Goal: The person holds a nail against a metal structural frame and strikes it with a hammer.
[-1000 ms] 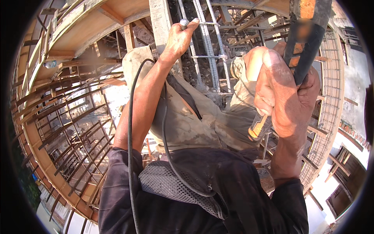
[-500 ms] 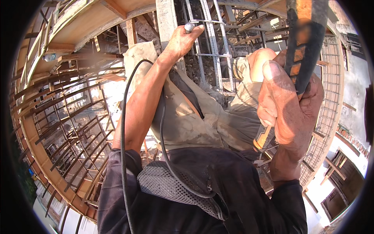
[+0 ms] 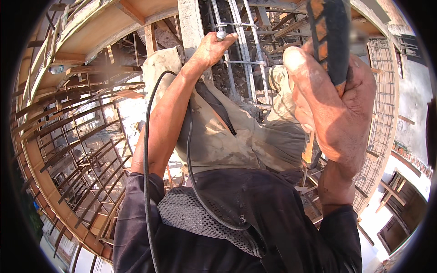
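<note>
I have L hand (image 3: 210,51) clenched round a metal pin (image 3: 221,35), rounded top exposed, nr rebar (image 3: 244,48). R hand (image 3: 334,102) grips orange-black tool (image 3: 326,38), well apart from pin. I'd want pin steady, L hand below its top, R hand firm, wrist straight.

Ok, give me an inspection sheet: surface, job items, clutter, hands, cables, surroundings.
Surface: cement-stained board beside a steel rebar cage.
Job items: round-ended metal rod; black-and-orange tool handle, upper end cut off by frame.
Clutter: rubble-like bits between the bars.
Hands: left hand closed on the rod; right hand wrapped around the handle.
Cables: one black cable looping at the left forearm.
Surroundings: timber formwork left, steel mesh right.
</note>
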The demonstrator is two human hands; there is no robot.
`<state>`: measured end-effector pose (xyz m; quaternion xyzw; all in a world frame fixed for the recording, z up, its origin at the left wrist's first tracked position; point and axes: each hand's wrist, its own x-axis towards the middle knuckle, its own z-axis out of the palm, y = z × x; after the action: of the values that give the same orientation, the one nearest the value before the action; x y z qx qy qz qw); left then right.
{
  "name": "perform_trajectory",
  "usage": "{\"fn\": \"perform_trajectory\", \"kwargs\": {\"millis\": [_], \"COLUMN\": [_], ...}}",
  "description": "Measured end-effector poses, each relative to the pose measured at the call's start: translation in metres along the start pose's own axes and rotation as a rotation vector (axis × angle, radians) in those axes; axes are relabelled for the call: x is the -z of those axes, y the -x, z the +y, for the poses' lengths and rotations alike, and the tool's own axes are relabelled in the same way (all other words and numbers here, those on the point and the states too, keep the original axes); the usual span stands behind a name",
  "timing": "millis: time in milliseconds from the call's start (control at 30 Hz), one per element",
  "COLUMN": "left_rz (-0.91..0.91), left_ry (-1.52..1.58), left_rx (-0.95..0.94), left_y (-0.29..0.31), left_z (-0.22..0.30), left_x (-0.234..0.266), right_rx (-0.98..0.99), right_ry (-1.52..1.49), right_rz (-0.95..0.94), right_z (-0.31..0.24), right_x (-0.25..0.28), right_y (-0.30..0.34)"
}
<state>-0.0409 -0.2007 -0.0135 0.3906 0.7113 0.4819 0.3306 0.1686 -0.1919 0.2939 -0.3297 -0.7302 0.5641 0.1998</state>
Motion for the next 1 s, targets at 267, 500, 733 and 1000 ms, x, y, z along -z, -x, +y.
{"fn": "perform_trajectory", "kwargs": {"millis": [267,500,733,1000], "left_rz": [-0.096,-0.454,0.312,1.046], "left_ry": [-0.079,-0.231,0.012,0.535], "left_rx": [-0.035,-0.082,0.131,-0.018], "left_y": [0.031,0.103,0.015,-0.059], "left_z": [0.052,0.055,0.058,0.038], "left_x": [0.004,0.000,-0.005,-0.032], "right_rx": [-0.481,-0.412,-0.452,-0.527], "right_ry": [0.318,0.418,0.353,0.244], "right_rz": [-0.388,-0.278,-0.163,-0.063], "right_z": [0.089,0.088,0.091,0.081], "right_x": [0.015,0.019,0.044,0.044], "right_y": [-0.001,0.026,0.046,0.049]}}
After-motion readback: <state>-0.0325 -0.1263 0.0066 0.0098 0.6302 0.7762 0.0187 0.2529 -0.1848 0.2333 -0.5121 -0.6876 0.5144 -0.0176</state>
